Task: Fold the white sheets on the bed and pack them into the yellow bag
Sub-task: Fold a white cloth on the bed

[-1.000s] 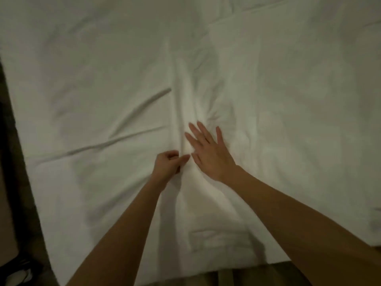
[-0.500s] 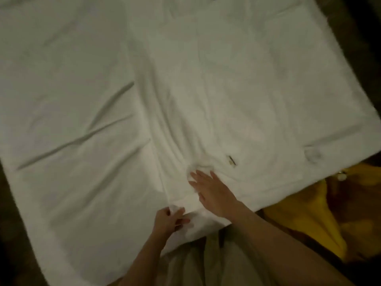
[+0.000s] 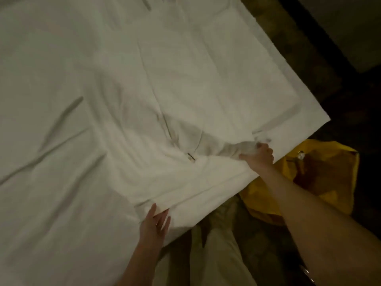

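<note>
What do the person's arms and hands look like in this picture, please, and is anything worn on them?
Both forearms are bare, with no sleeves in view. The left hand and right hand show no gloves, and no rings, watch or bracelet can be made out. The dim, slightly blurred picture hides finer detail.

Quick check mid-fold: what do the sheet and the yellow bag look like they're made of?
Sheet: looks like woven cloth, likely cotton, matte; it creases softly and bunches where the right hand grips it, while the left hand rests on its near edge. Yellow bag: seems thin plastic or coated fabric, slightly glossy; it crumples in stiff folds with faint sheen. The dim light leaves both uncertain.
</note>
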`<state>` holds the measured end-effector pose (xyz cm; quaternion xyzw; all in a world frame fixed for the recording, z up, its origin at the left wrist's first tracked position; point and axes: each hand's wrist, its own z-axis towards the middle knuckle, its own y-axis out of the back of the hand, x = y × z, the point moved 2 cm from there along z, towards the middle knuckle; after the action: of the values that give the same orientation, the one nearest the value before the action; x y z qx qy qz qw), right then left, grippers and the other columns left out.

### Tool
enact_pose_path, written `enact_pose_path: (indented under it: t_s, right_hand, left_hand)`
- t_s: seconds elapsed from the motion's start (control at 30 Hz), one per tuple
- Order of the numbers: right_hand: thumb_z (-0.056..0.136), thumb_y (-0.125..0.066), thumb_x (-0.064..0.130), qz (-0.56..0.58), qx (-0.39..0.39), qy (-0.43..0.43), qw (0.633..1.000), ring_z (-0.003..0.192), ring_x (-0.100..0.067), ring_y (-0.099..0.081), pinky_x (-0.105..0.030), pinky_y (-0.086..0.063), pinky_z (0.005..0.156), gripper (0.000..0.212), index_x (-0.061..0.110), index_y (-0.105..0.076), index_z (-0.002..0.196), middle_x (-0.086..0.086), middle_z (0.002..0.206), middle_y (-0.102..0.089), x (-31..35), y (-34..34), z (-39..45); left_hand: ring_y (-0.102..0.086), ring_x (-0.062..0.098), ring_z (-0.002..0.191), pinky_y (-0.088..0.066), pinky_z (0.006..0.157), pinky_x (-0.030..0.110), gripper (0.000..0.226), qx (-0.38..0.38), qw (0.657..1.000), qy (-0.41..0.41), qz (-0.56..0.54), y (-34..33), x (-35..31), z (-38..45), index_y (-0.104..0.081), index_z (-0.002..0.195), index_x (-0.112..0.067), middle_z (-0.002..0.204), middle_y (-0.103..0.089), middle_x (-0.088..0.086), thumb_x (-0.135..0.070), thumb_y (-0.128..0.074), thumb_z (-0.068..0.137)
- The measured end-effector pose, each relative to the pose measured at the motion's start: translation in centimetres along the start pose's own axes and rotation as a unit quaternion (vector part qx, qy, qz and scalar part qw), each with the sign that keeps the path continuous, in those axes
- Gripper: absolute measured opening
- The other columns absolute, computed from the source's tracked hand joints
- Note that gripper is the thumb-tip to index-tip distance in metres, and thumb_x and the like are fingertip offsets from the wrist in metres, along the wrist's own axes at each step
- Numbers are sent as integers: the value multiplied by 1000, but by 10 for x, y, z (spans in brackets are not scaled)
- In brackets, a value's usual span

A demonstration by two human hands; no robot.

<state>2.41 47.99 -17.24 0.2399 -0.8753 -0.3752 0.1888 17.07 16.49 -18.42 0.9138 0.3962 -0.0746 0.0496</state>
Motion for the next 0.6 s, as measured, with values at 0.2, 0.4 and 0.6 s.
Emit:
enact_pose_path:
  t_s: [0.2,0.4,0.6]
  right_hand:
    - [84,-71,43,23,126,42,991,122,-31,-50,-31,-41,93,74,1,-43,138,-14,133,-52,10,15,9]
    - [85,-72,34,23,201,19,979,118,-33,-51,-38,-43,95,71,-3,-42,137,-18,132,-53,25,25,14]
    - [88,-68,28,128,358,-36,924,58,-14,-53,-20,-50,49,33,3,-59,108,-7,72,-60,68,66,12]
  left_hand:
    - [-62,19,79,-58,54,24,31,-68,992,-99,-28,-26,-14,-4,-52,122,-10,92,-62,7,-18,-60,94]
    - [-62,16,72,-57,54,21,21,-106,970,-215,-39,-47,-61,-23,-52,113,-10,106,-59,9,-18,-56,95]
    - [-69,10,57,-52,68,26,12,-25,957,-287,-26,-84,-134,-41,-50,102,-12,82,-69,10,-22,-43,100]
